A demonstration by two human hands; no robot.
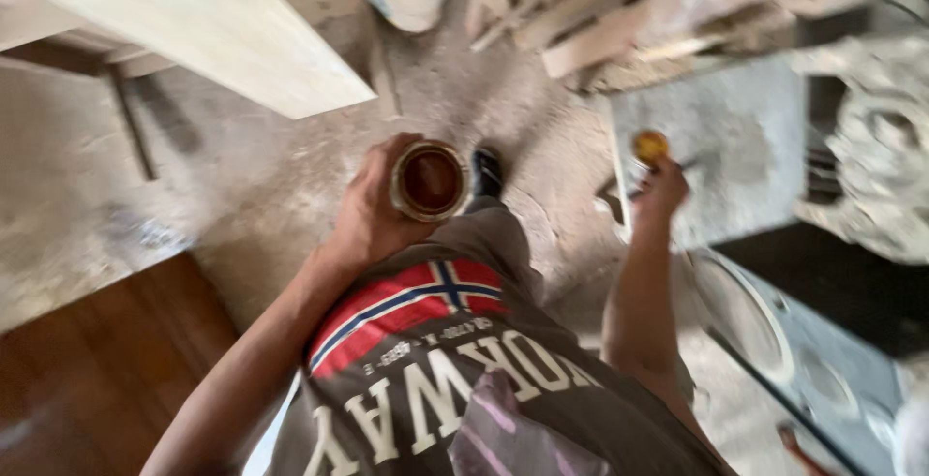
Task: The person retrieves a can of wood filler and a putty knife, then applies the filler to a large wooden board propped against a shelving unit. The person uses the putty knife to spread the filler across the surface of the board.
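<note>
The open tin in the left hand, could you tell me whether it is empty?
No, the open tin gripped by the left hand holds a dark reddish-brown liquid that fills most of its round opening.

We find soft, even daylight with a warm cast; no hard shadows on the dusty floor [290,176]. Strong motion blur smears the whole frame, worst at the right edge, where the pale carved piece [881,147] washes out near white. The pale board [194,31] at upper left also runs bright, its grain lost. The open tin [429,181] carries a dull sheen on its rim. Sharpest is the shirt [435,379] near the lens, though soft too. Lines bend slightly toward the corners.
</note>
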